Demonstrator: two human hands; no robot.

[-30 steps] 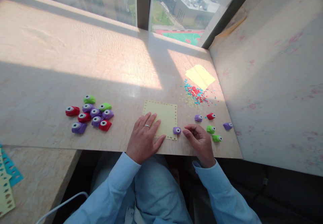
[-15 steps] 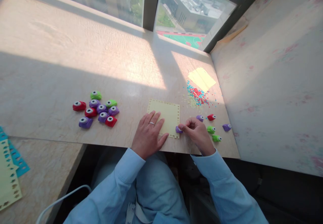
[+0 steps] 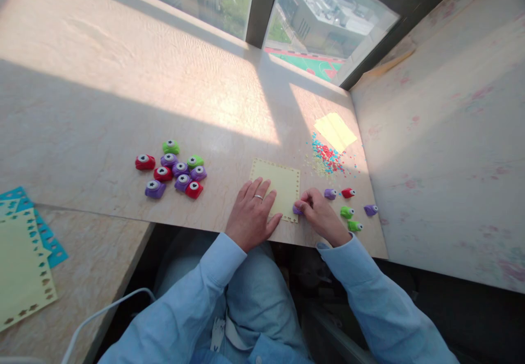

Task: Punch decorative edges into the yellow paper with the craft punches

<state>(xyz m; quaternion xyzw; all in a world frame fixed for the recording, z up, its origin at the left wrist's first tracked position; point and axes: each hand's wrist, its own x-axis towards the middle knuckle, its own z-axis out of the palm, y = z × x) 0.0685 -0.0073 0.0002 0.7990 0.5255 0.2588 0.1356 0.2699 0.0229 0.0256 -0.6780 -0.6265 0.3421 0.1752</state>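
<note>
A pale yellow sheet of paper [image 3: 283, 183] with small shapes punched along its edges lies near the counter's front edge. My left hand [image 3: 253, 208], a ring on one finger, rests flat on its left and lower part with the fingers spread. At the sheet's lower right edge, my right hand [image 3: 318, 213] grips a small purple craft punch [image 3: 297, 210], mostly covered by my fingers. To the right of that hand stand several more punches, among them a purple one [image 3: 330, 194], a red one [image 3: 348, 192] and a green one [image 3: 346, 212].
Several red, purple and green punches cluster on the left, including a red one [image 3: 145, 162]. Punched paper bits [image 3: 328, 156] lie beside yellow sheets [image 3: 336, 132] at the back right. Punched sheets [image 3: 24, 265] and a white cable [image 3: 102, 312] are at lower left. A papered wall [image 3: 447, 134] bounds the right.
The whole view has shifted, so things on the counter appear further right. My right thumb now covers more of the purple punch. My left hand stays flat on the sheet.
</note>
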